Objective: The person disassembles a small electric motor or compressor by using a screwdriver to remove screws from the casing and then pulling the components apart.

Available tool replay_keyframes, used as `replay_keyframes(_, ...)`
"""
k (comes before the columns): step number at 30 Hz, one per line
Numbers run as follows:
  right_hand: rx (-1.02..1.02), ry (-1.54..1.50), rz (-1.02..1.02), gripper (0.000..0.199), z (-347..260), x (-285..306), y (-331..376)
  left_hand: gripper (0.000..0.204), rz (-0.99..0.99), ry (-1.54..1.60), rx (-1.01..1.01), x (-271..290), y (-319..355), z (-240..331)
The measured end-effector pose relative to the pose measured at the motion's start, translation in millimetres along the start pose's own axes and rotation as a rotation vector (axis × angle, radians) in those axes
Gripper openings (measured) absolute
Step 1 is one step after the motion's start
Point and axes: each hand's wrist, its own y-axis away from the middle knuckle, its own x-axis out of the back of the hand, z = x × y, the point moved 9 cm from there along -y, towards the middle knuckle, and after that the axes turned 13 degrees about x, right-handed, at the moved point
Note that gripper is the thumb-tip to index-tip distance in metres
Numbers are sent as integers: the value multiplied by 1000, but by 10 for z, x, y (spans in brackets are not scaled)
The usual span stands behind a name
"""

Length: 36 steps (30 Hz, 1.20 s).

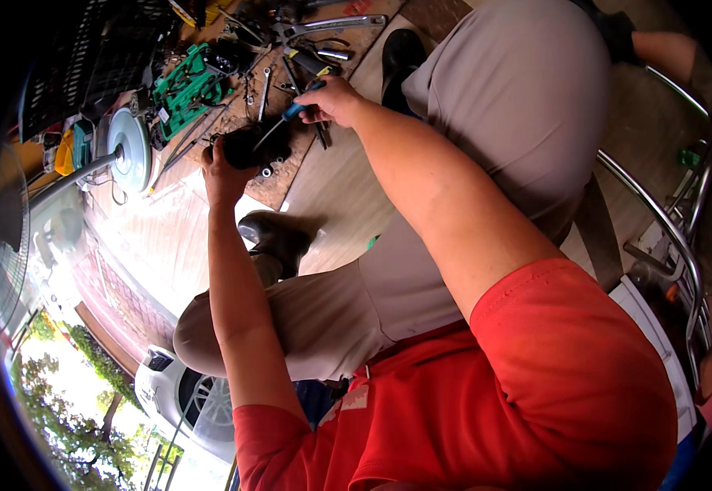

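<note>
Near the top of my view, over a brown board (289,173) on the floor (327,184), I see both hands at work. My left hand (225,177) is curled against the near left side of a dark part (241,147), thumb and fingers partly closed on it. My right hand (333,100) is wrapped round the blue handle of a screwdriver (293,111), its shaft slanting down and left to the part; it is too dark there for me to tell whether the tip touches. Beyond lie a spanner (265,92), a green case (182,96) and, farther off, a large wrench (335,26).
</note>
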Motion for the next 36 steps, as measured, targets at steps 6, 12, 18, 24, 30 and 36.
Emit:
replay_keyframes(6,-36,463,-173,38,44,162,54,110,-33,29,-42,4,-5,-64)
replay_keyframes(12,-6,1063,-431,48,68,180,133,118,-83,-31,30,-74,-9,-43)
replay_keyframes(18,-169,1243,-648,52,208,-106,401,117,-72,-73,71,-45,-1,-193)
replay_keyframes(24,239,1468,-752,42,321,-51,250,115,-41,-50,31,-68,-35,65)
replay_keyframes(30,-246,1338,-742,29,534,-227,582,106,4,-75,30,-8,53,-187)
replay_keyframes(36,103,1609,-552,15,341,-122,522,111,-51,-62,78,-36,-47,-41)
